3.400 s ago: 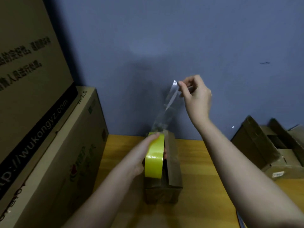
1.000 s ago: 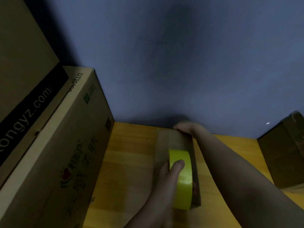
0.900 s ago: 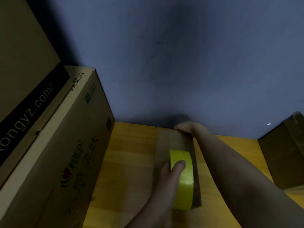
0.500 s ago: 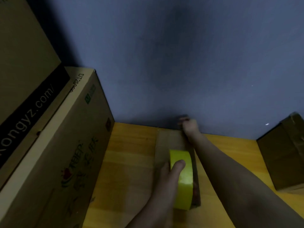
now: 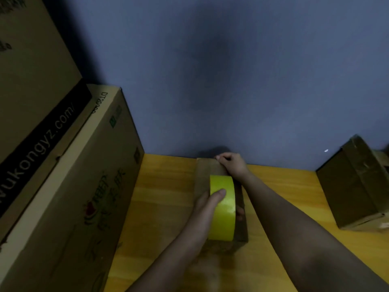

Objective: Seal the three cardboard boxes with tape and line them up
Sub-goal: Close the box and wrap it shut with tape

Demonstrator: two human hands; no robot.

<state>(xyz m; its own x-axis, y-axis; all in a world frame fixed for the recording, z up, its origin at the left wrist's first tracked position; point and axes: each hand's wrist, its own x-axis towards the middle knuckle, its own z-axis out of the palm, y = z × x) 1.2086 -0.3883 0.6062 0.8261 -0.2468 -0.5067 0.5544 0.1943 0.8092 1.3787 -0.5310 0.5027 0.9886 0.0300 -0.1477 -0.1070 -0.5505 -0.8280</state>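
Note:
A small brown cardboard box [image 5: 202, 175] lies lengthwise on the wooden table [image 5: 164, 199], its far end near the wall. On its top stands a yellow tape roll [image 5: 224, 220] on edge, gripped by my left hand [image 5: 207, 204] with the thumb across the roll's face. My right hand [image 5: 232, 165] sits at the box's far top edge with its fingers curled over that edge. The clear tape strip itself is too faint to see. A second small cardboard box [image 5: 353, 186], glossy with tape, stands at the right.
A large printed carton [image 5: 84, 186] stands along the table's left side, with another big carton [image 5: 31, 81] leaning on top of it. A blue-grey wall [image 5: 231, 81] closes off the back. Bare tabletop lies between the two small boxes.
My right hand brought the pulled-out tape down to the box's far end, reached past the edge, then drew back with fingers curled. The left hand keeps the roll in place.

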